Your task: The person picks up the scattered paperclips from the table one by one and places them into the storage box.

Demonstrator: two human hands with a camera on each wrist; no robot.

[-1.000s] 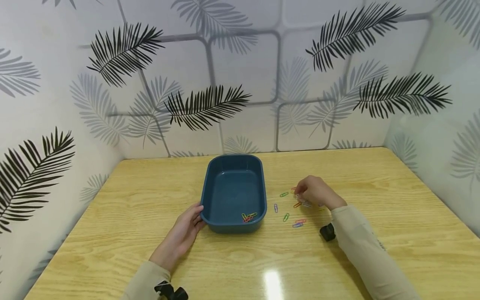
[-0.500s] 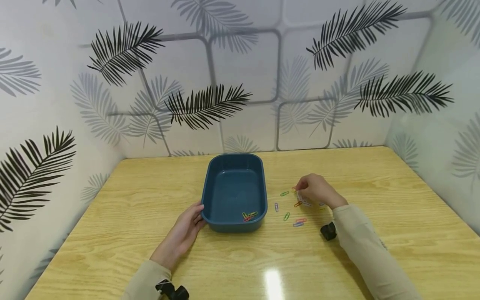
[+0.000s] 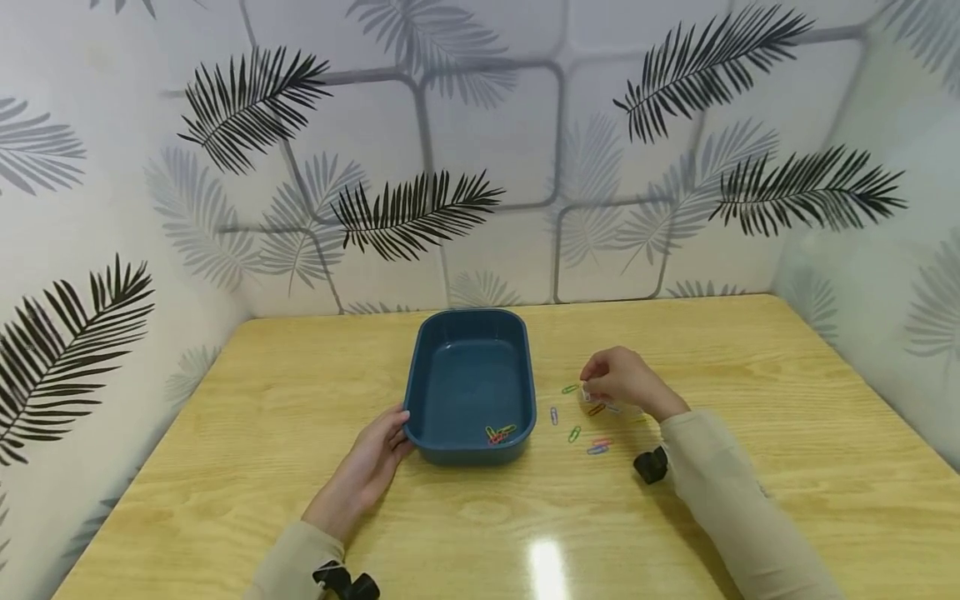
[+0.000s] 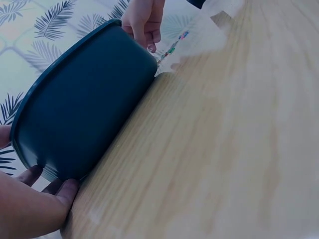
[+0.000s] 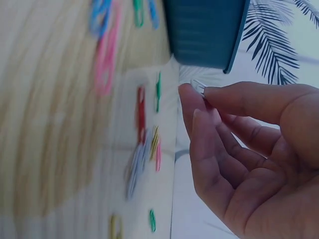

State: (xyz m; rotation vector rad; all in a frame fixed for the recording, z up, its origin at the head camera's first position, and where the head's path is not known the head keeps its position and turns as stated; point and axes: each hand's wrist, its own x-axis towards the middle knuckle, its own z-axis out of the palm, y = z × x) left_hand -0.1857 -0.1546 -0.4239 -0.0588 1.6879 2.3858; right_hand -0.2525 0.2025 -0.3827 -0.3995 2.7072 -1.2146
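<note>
The wooden table (image 3: 750, 500) is walled on three sides by leaf-patterned panels (image 3: 480, 150), with bare surface along its near edge and far right. The dark blue tub (image 3: 468, 379) sits at the middle, a few coloured paper clips (image 3: 498, 432) lying in its near right corner. The left hand (image 3: 371, 467) rests with relaxed fingers against the tub's near left corner. The right hand (image 3: 618, 379) hovers just right of the tub, thumb and forefinger pinching a pale paper clip (image 5: 198, 87) (its colour is hard to tell) above the loose clips (image 3: 588, 421) scattered on the table.
</note>
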